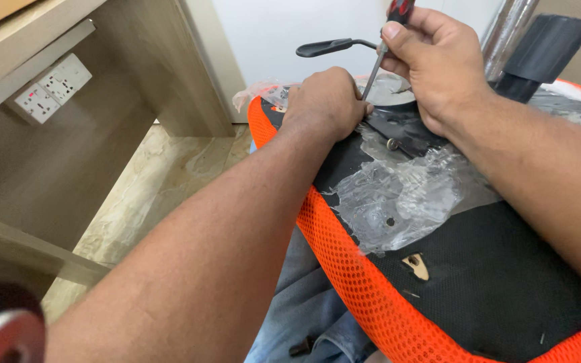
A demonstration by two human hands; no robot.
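An upturned chair seat (479, 282), black underneath with an orange mesh rim (344, 269), lies across my lap. My right hand (432, 60) grips a screwdriver (381, 57) with a red and black handle, its shaft pointing down at the seat's metal mechanism plate (391, 91). My left hand (324, 101) is curled, fingertips pressed on the plate right at the screwdriver tip; whatever it pinches is hidden. A loose bolt (398, 144) lies on the black underside beside torn clear plastic wrap (405, 195).
A black adjustment lever (327, 48) sticks out left of the mechanism. A chrome gas column with a black cover (539, 50) rises at the top right. A wooden desk (55, 134) with wall sockets (52, 87) stands left, over marble-patterned floor (149, 188).
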